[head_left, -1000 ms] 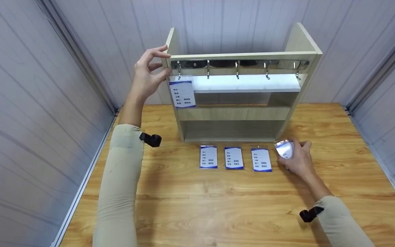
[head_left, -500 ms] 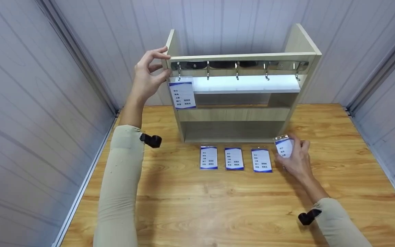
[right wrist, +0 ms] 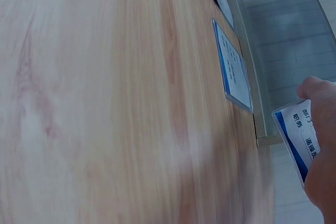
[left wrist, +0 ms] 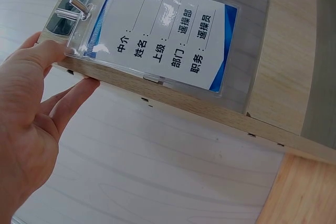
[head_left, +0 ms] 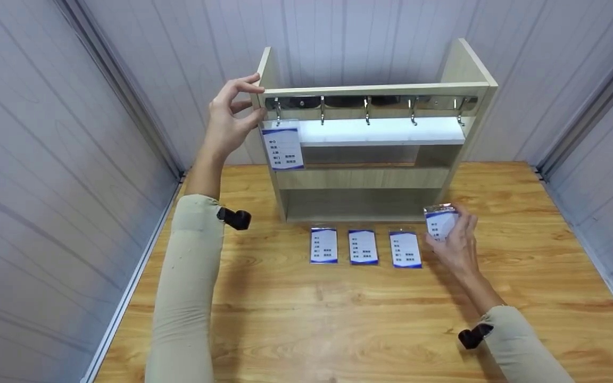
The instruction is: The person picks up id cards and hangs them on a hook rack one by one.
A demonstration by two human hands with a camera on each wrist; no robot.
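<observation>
Wood: a pale wooden rack (head_left: 365,175) stands at the back of the wooden table (head_left: 338,319); a metal hook rail (head_left: 370,101) runs under its top bar.
Left hand: the left hand (head_left: 229,119) grips the rack's upper left corner, thumb under the top bar, fingers curled over it.
Hung badge: a clear badge holder (head_left: 283,146) hangs from the rail's leftmost hook, just beside that hand.
Right hand: the right hand (head_left: 458,242) pinches a held badge (head_left: 439,221), lifted off the table, just in front of the rack's right foot.
Table badges: three badges (head_left: 363,247) lie flat in a row in front of the rack, just left of the held badge.
</observation>
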